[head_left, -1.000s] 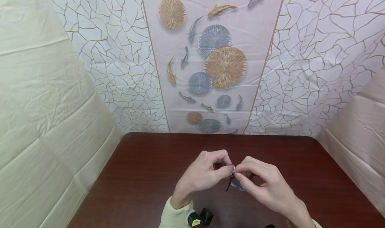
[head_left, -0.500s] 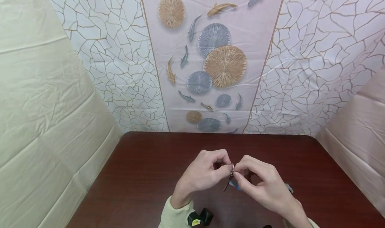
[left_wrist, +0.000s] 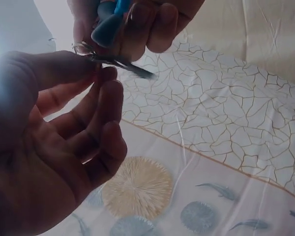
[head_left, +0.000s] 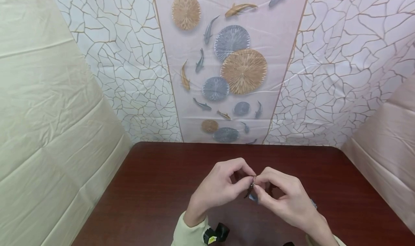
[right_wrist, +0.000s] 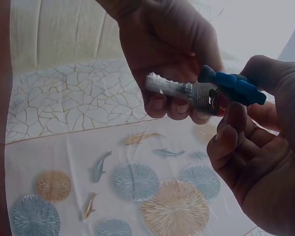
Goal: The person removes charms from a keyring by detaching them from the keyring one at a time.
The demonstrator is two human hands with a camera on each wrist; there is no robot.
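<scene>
Both hands meet over the table in the head view, fingertips nearly touching. My left hand [head_left: 222, 184] pinches a metal key [right_wrist: 169, 86] and its thin ring [left_wrist: 82, 47] between thumb and index finger. The key's toothed blade sticks out beyond the fingers, blurred in the left wrist view. From the other side, my right hand [head_left: 286, 195] pinches at the ring with thumb and index finger. A blue and dark teal charm [right_wrist: 233, 86] hangs by the right fingers, with only a bit of it showing under them in the head view.
The dark red-brown table [head_left: 155, 188] lies beneath the hands. A small greyish-blue thing [head_left: 313, 203] peeks out beyond the right wrist. A black device with a yellow label [head_left: 211, 236] sits at the left cuff. Patterned cloth [head_left: 227, 94] hangs behind the table.
The left fingers have shifted slightly right and up, closer to the right fingertips. Less of the key and charm shows below them. The greyish-blue thing by the right wrist has come into view.
</scene>
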